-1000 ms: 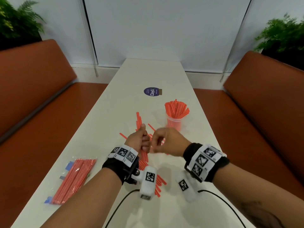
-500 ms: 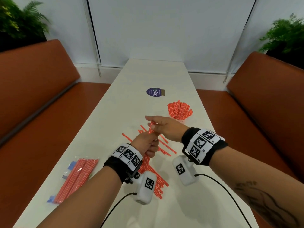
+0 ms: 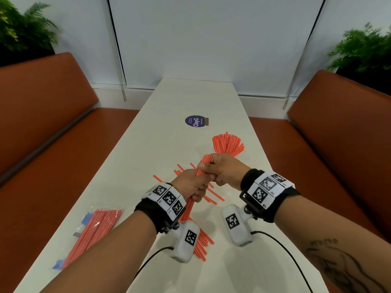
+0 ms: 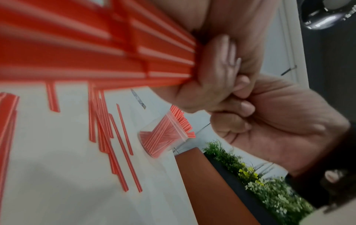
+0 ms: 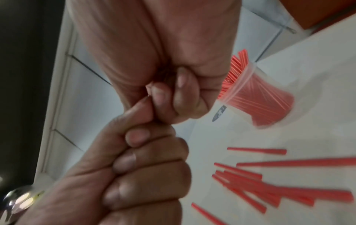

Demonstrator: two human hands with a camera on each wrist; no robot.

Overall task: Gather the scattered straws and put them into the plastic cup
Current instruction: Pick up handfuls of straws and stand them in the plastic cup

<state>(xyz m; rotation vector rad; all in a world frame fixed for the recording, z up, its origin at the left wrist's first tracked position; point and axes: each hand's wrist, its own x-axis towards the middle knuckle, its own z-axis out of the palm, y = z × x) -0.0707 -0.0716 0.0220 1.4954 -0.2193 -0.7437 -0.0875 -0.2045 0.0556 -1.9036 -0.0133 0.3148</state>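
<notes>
Orange striped straws (image 3: 204, 166), thin tubes, sit clamped in left hand (image 3: 190, 185) and right hand (image 3: 224, 172) grips.

**anon1:** looks like a cafe or office break booth to me. Long white tabletop (image 3: 160, 132) with a rust-orange padded bench (image 3: 48, 115) on each side.

**anon2:** agreed, booth seating for sure. Leafy plants (image 3: 25, 37) sit behind both backrests, pale panelled wall (image 3: 211, 39) at the far end, and a round purple sticker (image 3: 195, 121) is stuck on the tabletop.
</notes>
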